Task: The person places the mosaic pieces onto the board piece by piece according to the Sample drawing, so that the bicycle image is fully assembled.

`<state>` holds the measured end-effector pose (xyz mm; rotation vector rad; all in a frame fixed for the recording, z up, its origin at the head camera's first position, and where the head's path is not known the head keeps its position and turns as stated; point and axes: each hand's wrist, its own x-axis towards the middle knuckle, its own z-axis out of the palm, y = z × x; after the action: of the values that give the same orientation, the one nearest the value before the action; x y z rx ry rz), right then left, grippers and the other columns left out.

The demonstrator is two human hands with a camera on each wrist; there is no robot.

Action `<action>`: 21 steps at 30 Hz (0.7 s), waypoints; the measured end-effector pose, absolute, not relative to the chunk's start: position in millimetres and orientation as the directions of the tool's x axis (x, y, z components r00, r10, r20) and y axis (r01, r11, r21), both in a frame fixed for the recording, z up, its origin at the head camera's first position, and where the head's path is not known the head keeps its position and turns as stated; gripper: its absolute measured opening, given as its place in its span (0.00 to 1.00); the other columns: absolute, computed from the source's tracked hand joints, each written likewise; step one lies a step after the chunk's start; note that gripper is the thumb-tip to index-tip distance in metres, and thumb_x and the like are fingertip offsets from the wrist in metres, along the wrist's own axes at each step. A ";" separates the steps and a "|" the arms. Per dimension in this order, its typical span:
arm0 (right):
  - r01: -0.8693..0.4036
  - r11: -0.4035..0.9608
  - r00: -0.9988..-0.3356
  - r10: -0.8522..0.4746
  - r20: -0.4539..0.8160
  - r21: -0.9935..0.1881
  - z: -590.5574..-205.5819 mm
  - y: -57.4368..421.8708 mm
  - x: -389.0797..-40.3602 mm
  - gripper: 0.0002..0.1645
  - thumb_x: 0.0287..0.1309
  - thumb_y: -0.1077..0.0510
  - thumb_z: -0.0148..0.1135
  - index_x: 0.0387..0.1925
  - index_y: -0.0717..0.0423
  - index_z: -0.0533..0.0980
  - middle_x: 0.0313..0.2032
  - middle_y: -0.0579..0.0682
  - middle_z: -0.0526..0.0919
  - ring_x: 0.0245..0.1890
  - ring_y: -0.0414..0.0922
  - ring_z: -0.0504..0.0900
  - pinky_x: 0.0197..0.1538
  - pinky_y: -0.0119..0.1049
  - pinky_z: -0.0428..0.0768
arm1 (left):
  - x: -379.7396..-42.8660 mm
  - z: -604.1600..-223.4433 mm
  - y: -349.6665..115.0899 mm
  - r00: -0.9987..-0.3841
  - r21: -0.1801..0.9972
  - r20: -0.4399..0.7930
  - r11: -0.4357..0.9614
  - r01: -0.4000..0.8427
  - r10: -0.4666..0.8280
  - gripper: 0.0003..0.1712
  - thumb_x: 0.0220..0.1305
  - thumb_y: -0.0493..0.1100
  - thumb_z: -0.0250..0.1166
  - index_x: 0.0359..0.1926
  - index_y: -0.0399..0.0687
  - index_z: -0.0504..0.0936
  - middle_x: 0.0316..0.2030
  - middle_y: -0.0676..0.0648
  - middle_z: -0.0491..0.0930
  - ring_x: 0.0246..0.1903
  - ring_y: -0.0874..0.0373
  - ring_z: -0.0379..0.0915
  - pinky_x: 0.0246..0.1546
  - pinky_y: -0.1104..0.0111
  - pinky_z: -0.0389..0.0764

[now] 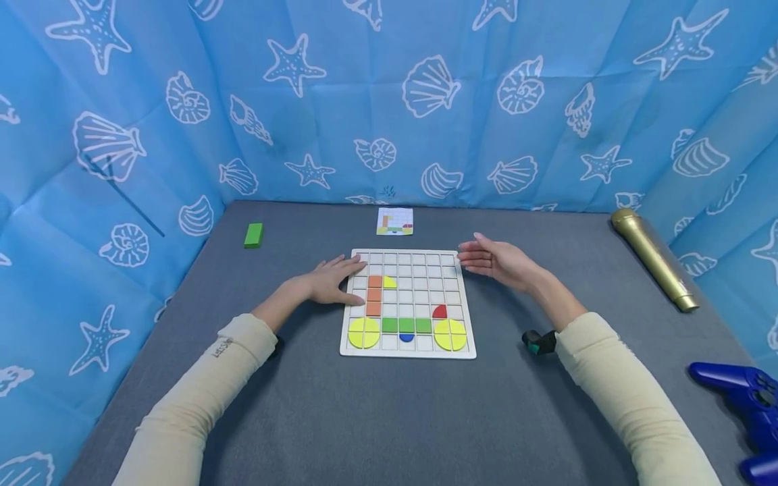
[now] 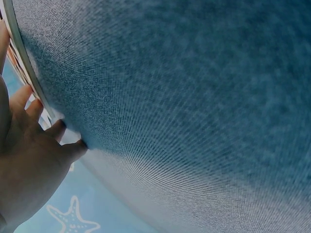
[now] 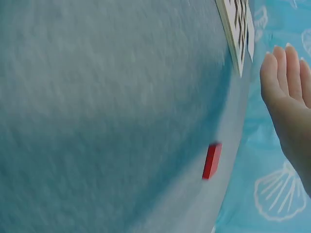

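Note:
A white grid board (image 1: 419,264) lies on the grey table, holding orange squares (image 1: 374,295), green squares (image 1: 406,325), yellow circles (image 1: 363,332) made of quarter pieces, a yellow quarter piece (image 1: 390,282), a red quarter piece (image 1: 439,312) and a blue half-round piece (image 1: 406,337). At its left edge my left hand (image 1: 328,280) rests with spread fingers, thumb and fingertips over the rim. Beside its upper right corner my right hand (image 1: 501,262) is raised on edge, fingers straight and together, holding nothing. Whether it touches the rim, I cannot tell.
Behind the board lies a small pattern card (image 1: 395,221). A green block (image 1: 253,235) sits at the back left, and a red block (image 3: 212,161) shows in the right wrist view. To the right are a gold microphone (image 1: 653,258) and a blue game controller (image 1: 744,405).

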<state>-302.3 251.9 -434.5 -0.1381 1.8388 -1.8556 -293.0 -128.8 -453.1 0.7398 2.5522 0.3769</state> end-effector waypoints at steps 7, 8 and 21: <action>0.288 -0.039 -0.913 -0.312 -0.262 -0.957 -433.9 281.0 -313.0 0.43 0.70 0.40 0.43 0.68 0.72 0.53 0.48 0.51 0.79 0.60 0.49 0.71 0.64 0.42 0.64 | -292.2 -452.8 -127.2 -0.751 0.364 -0.350 0.820 0.442 0.560 0.52 0.61 0.67 0.58 0.76 0.51 0.45 0.75 0.46 0.38 0.72 0.44 0.28 0.66 0.44 0.36; 0.283 -0.037 -0.919 -0.297 -0.260 -0.958 -434.3 285.1 -314.4 0.44 0.70 0.40 0.43 0.69 0.72 0.53 0.47 0.50 0.79 0.60 0.49 0.71 0.64 0.42 0.62 | -292.5 -453.3 -127.1 -0.752 0.362 -0.349 0.820 0.442 0.560 0.52 0.62 0.67 0.58 0.76 0.51 0.45 0.75 0.46 0.38 0.72 0.44 0.28 0.66 0.44 0.36; 0.180 0.308 -0.929 -0.259 -0.264 -0.934 -449.9 311.4 -321.3 0.42 0.72 0.38 0.39 0.69 0.70 0.56 0.62 0.69 0.65 0.59 0.49 0.71 0.60 0.36 0.69 | -292.0 -452.2 -128.6 -0.748 0.375 -0.342 0.813 0.446 0.569 0.52 0.62 0.65 0.59 0.76 0.49 0.45 0.74 0.44 0.38 0.72 0.43 0.28 0.66 0.43 0.36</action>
<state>-321.3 311.4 -449.9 -0.0707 2.2161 -1.6545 -292.0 -128.6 -452.2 0.7565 2.5517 0.3752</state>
